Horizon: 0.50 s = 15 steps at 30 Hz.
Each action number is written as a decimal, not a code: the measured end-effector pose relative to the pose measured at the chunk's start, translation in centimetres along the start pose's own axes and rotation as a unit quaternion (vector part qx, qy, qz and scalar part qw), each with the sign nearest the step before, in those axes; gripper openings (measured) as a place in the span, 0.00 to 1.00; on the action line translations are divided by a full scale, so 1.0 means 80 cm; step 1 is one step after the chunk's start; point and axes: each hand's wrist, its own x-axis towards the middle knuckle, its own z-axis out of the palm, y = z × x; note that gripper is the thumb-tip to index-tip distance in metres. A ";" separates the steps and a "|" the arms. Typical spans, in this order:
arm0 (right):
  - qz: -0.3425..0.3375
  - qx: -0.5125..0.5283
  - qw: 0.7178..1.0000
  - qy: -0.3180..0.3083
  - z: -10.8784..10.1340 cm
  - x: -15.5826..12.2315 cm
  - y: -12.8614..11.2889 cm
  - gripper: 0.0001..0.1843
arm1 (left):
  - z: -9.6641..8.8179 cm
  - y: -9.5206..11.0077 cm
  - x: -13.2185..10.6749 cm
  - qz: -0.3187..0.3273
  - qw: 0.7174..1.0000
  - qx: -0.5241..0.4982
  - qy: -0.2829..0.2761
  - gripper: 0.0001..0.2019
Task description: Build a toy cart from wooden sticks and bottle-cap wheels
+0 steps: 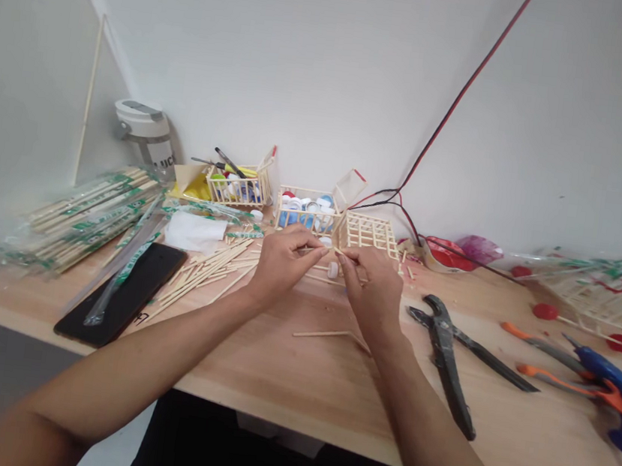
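Left hand (pixel 283 264) closed in a fingertip pinch on a thin wooden stick (pixel 314 250), long axis lying crosswise, left to right, above the worktop (pixel 325 393). Right hand (pixel 369 289) pinched at the stick's right end; grip there unclear. Stick lattice (pixel 368 234) just beyond, nearer right hand.

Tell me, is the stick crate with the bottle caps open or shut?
Open: the stick crate has its lid standing up at the back, and the bottle caps show inside.
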 end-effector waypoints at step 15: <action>0.002 0.002 1.000 -0.004 0.000 0.000 0.001 0.11 | 0.000 0.000 0.000 -0.001 1.000 0.003 -0.001 0.05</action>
